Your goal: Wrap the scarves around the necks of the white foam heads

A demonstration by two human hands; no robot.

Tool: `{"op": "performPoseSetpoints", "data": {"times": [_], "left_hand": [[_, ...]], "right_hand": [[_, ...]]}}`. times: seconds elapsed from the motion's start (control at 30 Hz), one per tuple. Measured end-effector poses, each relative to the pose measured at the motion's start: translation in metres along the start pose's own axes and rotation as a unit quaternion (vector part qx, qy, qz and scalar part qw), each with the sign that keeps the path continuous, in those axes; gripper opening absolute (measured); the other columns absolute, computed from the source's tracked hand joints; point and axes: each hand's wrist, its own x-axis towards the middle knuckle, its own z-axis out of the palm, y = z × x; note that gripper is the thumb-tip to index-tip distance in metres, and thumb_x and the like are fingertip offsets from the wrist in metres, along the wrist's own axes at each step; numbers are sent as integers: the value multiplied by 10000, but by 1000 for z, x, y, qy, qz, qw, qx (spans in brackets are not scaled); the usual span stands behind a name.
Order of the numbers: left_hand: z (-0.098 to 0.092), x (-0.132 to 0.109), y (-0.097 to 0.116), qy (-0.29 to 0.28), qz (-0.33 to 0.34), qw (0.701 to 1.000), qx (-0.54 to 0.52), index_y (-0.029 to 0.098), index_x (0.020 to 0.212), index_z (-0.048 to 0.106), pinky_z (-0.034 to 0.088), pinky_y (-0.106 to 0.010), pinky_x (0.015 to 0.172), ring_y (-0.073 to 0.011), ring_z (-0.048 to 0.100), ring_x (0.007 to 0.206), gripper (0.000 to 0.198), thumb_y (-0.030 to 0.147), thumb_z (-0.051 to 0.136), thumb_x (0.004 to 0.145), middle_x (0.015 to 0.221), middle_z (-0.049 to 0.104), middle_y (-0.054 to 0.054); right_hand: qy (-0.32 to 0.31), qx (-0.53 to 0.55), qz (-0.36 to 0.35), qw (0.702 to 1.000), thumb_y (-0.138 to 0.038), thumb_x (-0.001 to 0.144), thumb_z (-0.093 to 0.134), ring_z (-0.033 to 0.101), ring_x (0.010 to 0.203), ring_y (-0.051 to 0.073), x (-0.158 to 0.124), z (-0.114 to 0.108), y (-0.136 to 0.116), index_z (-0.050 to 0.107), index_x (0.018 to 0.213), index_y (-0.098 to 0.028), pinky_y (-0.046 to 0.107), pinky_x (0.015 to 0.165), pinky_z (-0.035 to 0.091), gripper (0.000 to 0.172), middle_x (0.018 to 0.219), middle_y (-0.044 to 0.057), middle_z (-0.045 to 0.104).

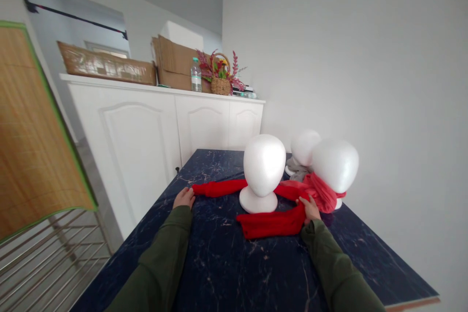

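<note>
A red scarf [270, 223] lies on the dark marble table [226, 273], passing behind the base of a white foam mannequin head [263, 165]. My left hand [185, 198] pinches the scarf's left end. My right hand [309, 207] grips the scarf where it bends at the right, and a folded stretch lies in front of the head. To the right a second foam head [335, 165] wears a pinkish-red scarf [320, 192]. A third foam head [304, 147] stands behind, with grey cloth [298, 170] at its base.
A white cabinet [164, 126] stands beyond the table, carrying cardboard boxes [175, 63], a water bottle [196, 75] and a flower basket [221, 78]. A bamboo mat [29, 126] and a metal rack [47, 258] are at the left. A plain wall runs along the right.
</note>
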Motion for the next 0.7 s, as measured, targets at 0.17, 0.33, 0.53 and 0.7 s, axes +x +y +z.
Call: {"op": "performPoseSetpoints", "data": {"times": [0.17, 0.33, 0.53, 0.7], "left_hand": [[12, -19, -12, -41, 92, 987, 123, 172, 739, 565, 308, -441, 948, -250, 514, 928, 218, 129, 631, 536, 828, 552, -67], [21, -38, -19, -95, 197, 949, 229, 180, 825, 595, 314, -420, 944, -256, 509, 920, 272, 164, 614, 555, 859, 556, -82], [35, -72, -36, -320, 328, 816, 353, 186, 980, 574, 344, -365, 946, -217, 498, 1016, 309, 303, 492, 707, 1025, 584, -87], [39, -112, -40, -398, 358, 762, 364, 154, 1091, 529, 325, -360, 971, -226, 459, 1090, 417, 344, 477, 724, 1138, 540, -113]], "right_hand": [[66, -164, -20, 984, -202, 573, 562, 524, 444, 157, -22, 5, -3, 453, 1147, -110, 267, 457, 429, 591, 509, -31, 539], [191, -144, -138, 961, -216, 650, 478, 559, 578, 152, -43, -18, -15, 460, 1147, -127, 296, 596, 464, 506, 654, 7, 569], [310, -136, -282, 898, -219, 671, 505, 537, 864, 188, -78, -43, -67, 523, 1061, -130, 355, 808, 420, 400, 934, 65, 565], [252, -82, -332, 905, -214, 676, 551, 539, 638, 132, -128, -39, -152, 559, 975, -150, 285, 599, 448, 306, 889, 60, 584]]}}
